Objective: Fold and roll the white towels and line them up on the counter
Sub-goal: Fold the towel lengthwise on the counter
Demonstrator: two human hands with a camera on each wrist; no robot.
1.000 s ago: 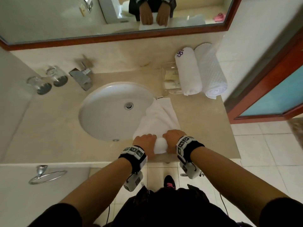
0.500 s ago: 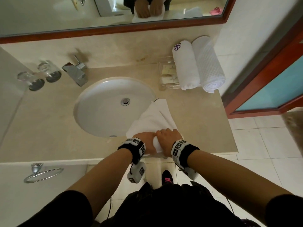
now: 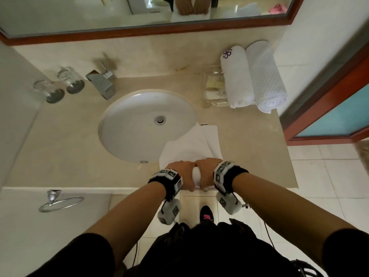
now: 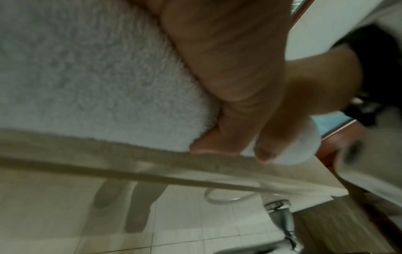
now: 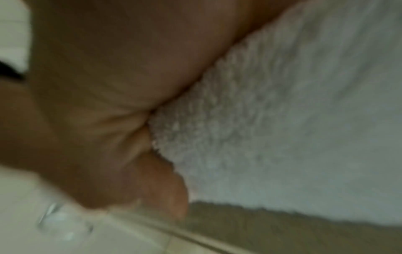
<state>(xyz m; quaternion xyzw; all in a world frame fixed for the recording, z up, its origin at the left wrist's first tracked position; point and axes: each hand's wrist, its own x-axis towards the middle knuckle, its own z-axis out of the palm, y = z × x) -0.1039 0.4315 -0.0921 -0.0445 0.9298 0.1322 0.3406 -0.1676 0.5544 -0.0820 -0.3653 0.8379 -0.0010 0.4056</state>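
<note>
A white towel (image 3: 191, 144) lies folded on the beige counter (image 3: 60, 152), its far corner over the sink's right rim. Its near end is rolled into a thick roll (image 3: 196, 175) at the counter's front edge. My left hand (image 3: 182, 173) and right hand (image 3: 206, 170) sit side by side on that roll, fingers curled round it. In the left wrist view the towel (image 4: 87, 77) fills the upper left beside my left hand (image 4: 239, 86). The right wrist view shows the terry cloth (image 5: 282, 120) against my right hand (image 5: 119, 103). Two finished rolled towels (image 3: 237, 76) (image 3: 268, 80) lie at the back right.
A round white sink (image 3: 143, 124) takes the counter's middle, with a chrome tap (image 3: 103, 82) behind it. Two glasses (image 3: 60, 84) stand at the back left. A clear tray (image 3: 214, 86) sits left of the rolled towels. A mirror (image 3: 99, 13) spans the wall.
The camera view has shifted a little. Both hands stay together on the roll at the counter's front edge, and the flat part of the towel looks slightly shorter.
</note>
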